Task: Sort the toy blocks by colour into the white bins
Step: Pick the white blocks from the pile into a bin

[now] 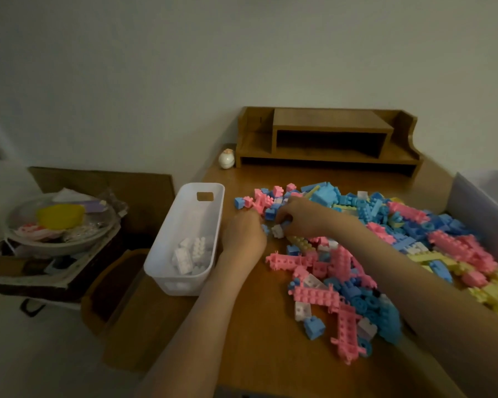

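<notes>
A pile of pink, blue, yellow and white toy blocks [385, 245] covers the right half of the wooden desk [259, 326]. A white bin [202, 214] stands at the desk's left edge with several white blocks [191, 254] in its near end. My right hand [305, 216] reaches into the pile's left edge and pinches a small white block [278, 231] with its fingertips. My left hand [243, 234] lies just left of that block, between the bin and the pile, fingers curled downward; what it holds, if anything, is hidden.
A wooden desk organiser [328, 139] stands at the back of the desk with a small white figurine [226, 159] beside it. A large white box wall [480, 208] borders the pile on the right. Left of the desk, a cluttered box holds a bowl [58, 225].
</notes>
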`<state>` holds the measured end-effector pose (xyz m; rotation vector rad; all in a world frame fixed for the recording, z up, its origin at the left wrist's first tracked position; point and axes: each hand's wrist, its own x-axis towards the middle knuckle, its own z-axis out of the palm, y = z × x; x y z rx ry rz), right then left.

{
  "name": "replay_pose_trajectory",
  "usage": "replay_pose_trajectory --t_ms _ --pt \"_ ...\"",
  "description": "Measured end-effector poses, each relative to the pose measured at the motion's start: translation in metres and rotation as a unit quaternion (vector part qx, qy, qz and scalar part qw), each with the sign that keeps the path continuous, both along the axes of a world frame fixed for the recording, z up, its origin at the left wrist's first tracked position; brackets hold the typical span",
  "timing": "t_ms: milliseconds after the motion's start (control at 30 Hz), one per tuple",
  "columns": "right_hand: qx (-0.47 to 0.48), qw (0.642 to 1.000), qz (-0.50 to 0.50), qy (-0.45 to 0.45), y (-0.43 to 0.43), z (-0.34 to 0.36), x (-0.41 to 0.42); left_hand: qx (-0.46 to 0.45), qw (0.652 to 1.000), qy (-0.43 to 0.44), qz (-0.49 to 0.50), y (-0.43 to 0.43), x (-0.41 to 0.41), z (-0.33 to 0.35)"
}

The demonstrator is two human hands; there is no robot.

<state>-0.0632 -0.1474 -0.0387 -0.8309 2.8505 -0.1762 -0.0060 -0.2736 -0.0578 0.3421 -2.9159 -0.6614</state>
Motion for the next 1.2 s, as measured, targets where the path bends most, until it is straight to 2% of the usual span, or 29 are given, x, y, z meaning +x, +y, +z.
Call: replay_pose_trajectory --t_ms 100,300,400,533,667,733,800,933,1000,1100,1200 --pt "-0.016 1.000 -0.001 0.025 0.005 0.002 0.004 0.018 1.000 0.022 -0.002 0.002 0.007 0.006" --pt "0.027 0.998 0.005 0.052 0.000 -0.005 0.021 0.050 0.998 0.033 0.003 0.007 0.019 0.016" --pt "-0.004 0.997 0.009 0.074 -0.003 -0.007 0.025 0.067 0.996 0.051 -0.011 0.005 0.026 0.023" --pt "-0.147 0.988 -0.002 0.055 -0.005 -0.003 0.028 0.140 0.976 0.149 -0.071 -0.002 0.046 0.035" --pt "-0.324 0.946 -0.007 0.021 -0.019 0.017 0.045 0.104 0.970 0.208 -0.066 -0.022 0.061 0.046" --pt "-0.408 0.913 0.001 -0.019 -0.032 0.024 0.055 0.086 0.974 0.205 -0.042 -0.041 0.063 0.046" --pt "-0.444 0.895 0.005 -0.038 -0.048 0.026 0.062 0.058 0.979 0.193 -0.006 -0.062 0.066 0.044" --pt "-0.423 0.904 0.034 -0.049 -0.076 0.016 0.074 -0.025 0.994 0.098 0.045 -0.088 0.072 0.032" --pt "-0.369 0.925 0.066 -0.057 -0.082 0.010 0.077 0.008 0.997 0.067 0.041 -0.090 0.075 0.030" --pt "-0.276 0.956 0.098 -0.001 -0.074 0.011 0.079 0.073 0.988 0.128 0.039 -0.083 0.082 0.034" --pt "-0.286 0.954 0.085 0.015 -0.047 0.023 0.083 0.050 0.977 0.206 0.031 -0.069 0.091 0.044"
